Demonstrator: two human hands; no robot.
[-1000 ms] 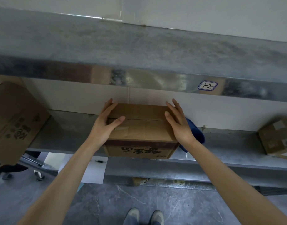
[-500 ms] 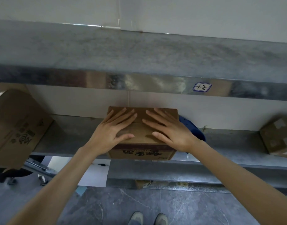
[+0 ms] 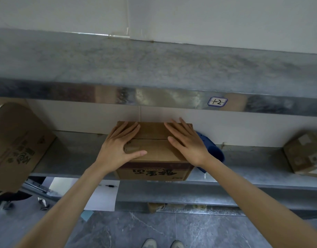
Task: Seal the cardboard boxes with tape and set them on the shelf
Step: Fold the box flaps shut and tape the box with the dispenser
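Nearest the camera you get the toes of two shoes (image 3: pixel 161 244) on a grey marbled floor (image 3: pixel 199 230). A white sheet of paper (image 3: pixel 102 197) lies on the floor a bit farther out to the left.

Both bare forearms reach up and away to the cardboard box (image 3: pixel 154 173), which sits on the metal shelf (image 3: pixel 77 154) right at its near edge, printed side facing the person. The left hand (image 3: pixel 118 149) lies flat on the left part of the lid and the right hand (image 3: pixel 188 147) on the right part. Each grip is spread, with the fingers straight and pointing away and nothing curled around the box. The flap seam runs across the lid between them.

Just behind the right wrist a blue thing (image 3: pixel 214 152) pokes out, can't tell what it is. On the same shelf, a big cardboard box (image 3: pixel 16 144) leans tilted at far left, and a smaller taped box (image 3: pixel 304 154) sits far right.

Farther up, the upper shelf (image 3: pixel 154 65) carries a label (image 3: pixel 217 101) reading "1-2" on its front edge, with the white wall (image 3: pixel 208 18) behind.
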